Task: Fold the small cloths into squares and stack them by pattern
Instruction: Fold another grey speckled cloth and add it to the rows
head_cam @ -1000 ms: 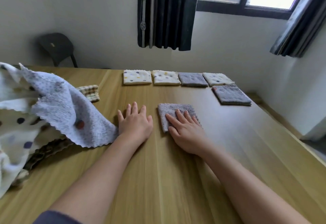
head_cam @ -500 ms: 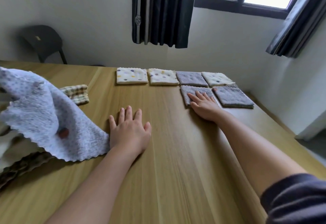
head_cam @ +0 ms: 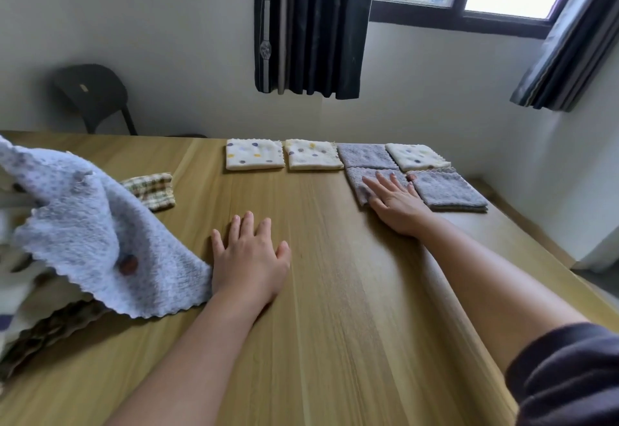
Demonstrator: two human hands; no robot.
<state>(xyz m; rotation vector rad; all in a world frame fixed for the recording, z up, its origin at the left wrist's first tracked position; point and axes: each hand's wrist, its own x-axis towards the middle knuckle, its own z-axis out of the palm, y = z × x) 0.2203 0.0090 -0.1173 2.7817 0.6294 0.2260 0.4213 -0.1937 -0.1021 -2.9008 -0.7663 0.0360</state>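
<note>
Toward the table's [head_cam: 335,342] far right corner, our right hand [head_cam: 397,202] presses flat on a grey cloth [head_cam: 357,180]; left hand [head_cam: 249,258] flat, empty. Sliding may unfold it.

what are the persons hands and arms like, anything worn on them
The left hand and the right hand are bare: no gloves, rings or watch show. Both forearms are uncovered. On the right arm a dark charcoal sleeve of soft-looking fabric is bunched up near the elbow. No sleeve shows on the left arm in this view.
</note>
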